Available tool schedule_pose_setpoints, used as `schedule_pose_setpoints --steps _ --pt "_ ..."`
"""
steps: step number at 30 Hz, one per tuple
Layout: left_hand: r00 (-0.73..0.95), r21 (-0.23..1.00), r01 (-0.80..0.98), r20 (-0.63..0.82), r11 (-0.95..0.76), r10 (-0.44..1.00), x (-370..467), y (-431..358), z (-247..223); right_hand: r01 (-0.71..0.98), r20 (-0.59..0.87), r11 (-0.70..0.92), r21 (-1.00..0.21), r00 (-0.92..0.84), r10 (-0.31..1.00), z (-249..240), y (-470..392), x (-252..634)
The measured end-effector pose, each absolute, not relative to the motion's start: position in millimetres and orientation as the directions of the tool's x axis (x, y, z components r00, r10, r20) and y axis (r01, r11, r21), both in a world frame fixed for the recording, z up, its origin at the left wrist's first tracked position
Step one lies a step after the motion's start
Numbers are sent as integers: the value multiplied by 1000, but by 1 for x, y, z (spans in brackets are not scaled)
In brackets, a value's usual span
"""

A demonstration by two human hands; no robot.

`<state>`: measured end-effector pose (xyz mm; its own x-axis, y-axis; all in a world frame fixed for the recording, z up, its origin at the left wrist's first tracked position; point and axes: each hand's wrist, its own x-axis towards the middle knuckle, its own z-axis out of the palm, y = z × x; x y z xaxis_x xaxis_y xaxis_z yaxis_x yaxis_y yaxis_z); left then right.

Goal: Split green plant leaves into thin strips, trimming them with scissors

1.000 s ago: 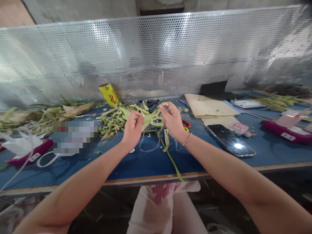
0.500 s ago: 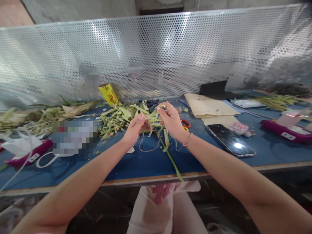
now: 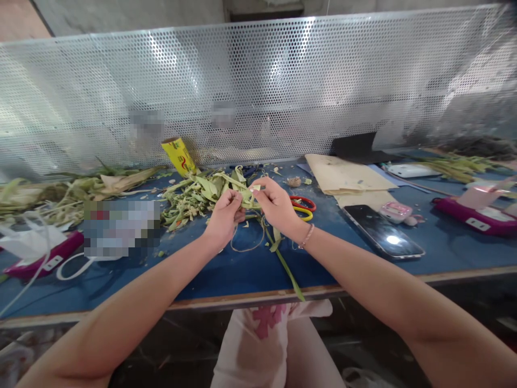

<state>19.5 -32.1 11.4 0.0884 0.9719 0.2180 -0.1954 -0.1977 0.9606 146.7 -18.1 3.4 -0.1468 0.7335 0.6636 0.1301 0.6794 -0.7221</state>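
Leaf strips [image 3: 249, 199] are sitting between the two hands, just above the middle of the blue bench [image 3: 194, 283]. The left hand [image 3: 226, 215] is pinching them with its thumb and fingers, and its other fingers are curling in. The right hand [image 3: 275, 206] is pinching them too, with its thumb and finger close together. Behind the left hand, a big leafy pile [image 3: 188, 200] is taking up the room. Red and yellow loops [image 3: 306, 203] are lying just beside the right hand, so that side is tight. A thin string [image 3: 247, 251] is making a ring on the bench below the hands. A long green leaf [image 3: 287, 269] is running down to the front edge and poking a bit over it. Blue room is showing on both sides of that leaf, near the front edge. Farther right, a black phone [image 3: 382, 231] is lying near the big paper [image 3: 349, 177]. At the back, a holey metal wall [image 3: 258, 81] is standing, and a yellow tube [image 3: 179, 156] is leaning near it.
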Motion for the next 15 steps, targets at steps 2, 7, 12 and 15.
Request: schedule_pose_setpoints --steps 2,7,12,15 --pt "61 965 -151 223 -212 973 19 -31 11 127 658 676 -726 -156 737 5 -21 146" --pt "13 966 -57 252 -251 968 18 -31 12 115 668 685 -720 -153 728 9 -25 147" --pt "13 954 -18 299 -299 954 18 -30 12 94 668 684 -723 -159 727 10 -26 148" --pt "6 936 17 351 -351 936 17 -29 11 68 658 670 -739 -144 740 11 -25 149"
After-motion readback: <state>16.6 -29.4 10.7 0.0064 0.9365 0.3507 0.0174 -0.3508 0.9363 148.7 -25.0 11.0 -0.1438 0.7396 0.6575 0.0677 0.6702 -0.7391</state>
